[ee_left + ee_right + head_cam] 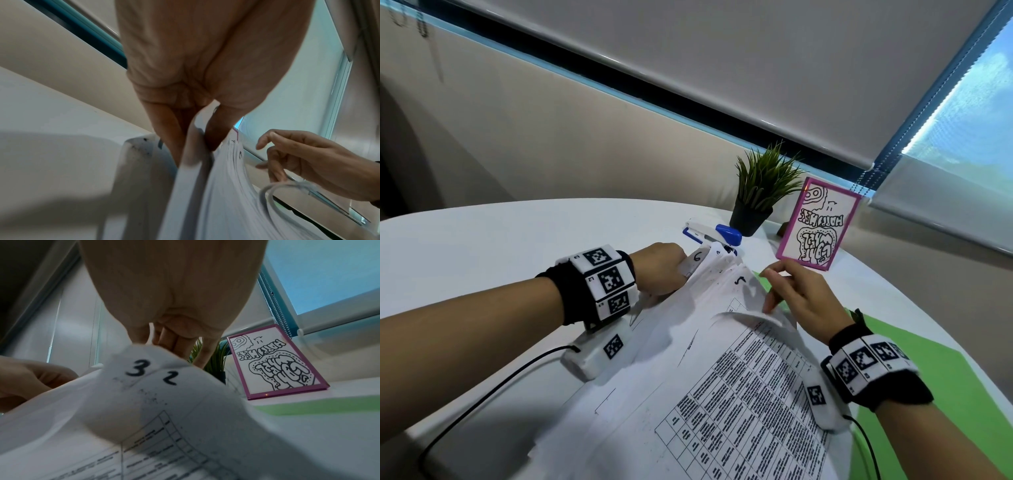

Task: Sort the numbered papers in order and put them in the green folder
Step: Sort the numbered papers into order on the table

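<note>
A stack of white numbered papers (705,370) lies slanted across the table, partly over the green folder (914,370). My left hand (671,270) grips the far left corners of several sheets; a "9" shows on the one by its knuckles. In the left wrist view the thumb and fingers of the left hand (195,144) pinch that bundle of papers (226,194). My right hand (780,291) pinches the curled far corner of the upper sheets. The right wrist view shows the right hand (162,340) behind corners of the papers (164,402) marked "3" and "2". A strip of the folder (318,407) lies to the right.
A blue and white stapler (722,234) lies just beyond the papers. A small potted plant (760,192) and a pink-framed card (818,226) stand at the back of the white table (517,246). Cables run from both wrist units toward the near edge.
</note>
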Demonstrator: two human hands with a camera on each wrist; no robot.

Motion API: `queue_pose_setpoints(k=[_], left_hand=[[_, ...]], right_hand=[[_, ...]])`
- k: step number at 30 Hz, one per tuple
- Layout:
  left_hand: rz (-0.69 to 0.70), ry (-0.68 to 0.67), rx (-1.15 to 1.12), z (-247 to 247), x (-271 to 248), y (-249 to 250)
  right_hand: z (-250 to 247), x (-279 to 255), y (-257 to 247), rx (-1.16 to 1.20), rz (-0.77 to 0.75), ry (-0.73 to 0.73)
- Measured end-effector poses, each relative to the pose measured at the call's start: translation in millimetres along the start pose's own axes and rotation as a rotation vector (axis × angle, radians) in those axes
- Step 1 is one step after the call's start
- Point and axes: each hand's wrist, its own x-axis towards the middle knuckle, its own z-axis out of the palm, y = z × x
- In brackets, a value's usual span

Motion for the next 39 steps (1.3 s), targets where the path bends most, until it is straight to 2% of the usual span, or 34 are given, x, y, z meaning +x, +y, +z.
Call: queue_pose_setpoints(k=[3,7,11,14,17,21,23,26,29,30,31,34,35,36,39], left_hand=[[0.007,-0.001,0.011,0,0,0],[0.009,-0.008,0.007,-1,1,-1],[0.007,-0.006,-0.003,-2,1,-1],[0.009,0.028,-0.016,-3,-3,1],[0.046,0.158,-0.036,-4,-4,2],[0.138,0.358,-0.249,-8,-11,14],[0.216,0.541,-0.258,-11,-18,25],[0.249,0.841,-0.269,-22,-22,31],[0.292,0.958,-0.415,-43,-22,27],[0.276,0.929,-0.456,-48,-22,22],[0.223,0.834,-0.468,-51,-22,17],[-0.014,0.308,-0.231,-41,-24,-7],[-0.057,0.152,-0.174,-33,-23,-16],[-0.088,0.057,-0.139,-26,-23,-24],[-0.145,0.037,-0.067,-23,-22,-36]], right_hand=[[1,3,-2,0.078,0.093,-0.009],[4,10,3,-0.166,0.023,0.025],[6,14,4,-0.257,0.005,0.075],[4,15,6,-0.298,-0.069,0.077],[3,12,6,-0.362,-0.153,0.036],[1,8,10,-0.318,-0.197,-0.016],[0,6,13,-0.278,-0.183,-0.022],[0,2,15,-0.231,-0.065,-0.073],[-5,-4,17,-0.141,0.125,-0.196],[-6,-4,19,-0.139,0.139,-0.229],[-8,-4,21,-0.16,0.124,-0.25],[-11,-4,23,-0.221,0.072,-0.244],[-11,-4,24,-0.224,0.058,-0.236],[-11,-3,24,-0.241,0.056,-0.228],[-12,-1,30,-0.236,0.076,-0.229]])
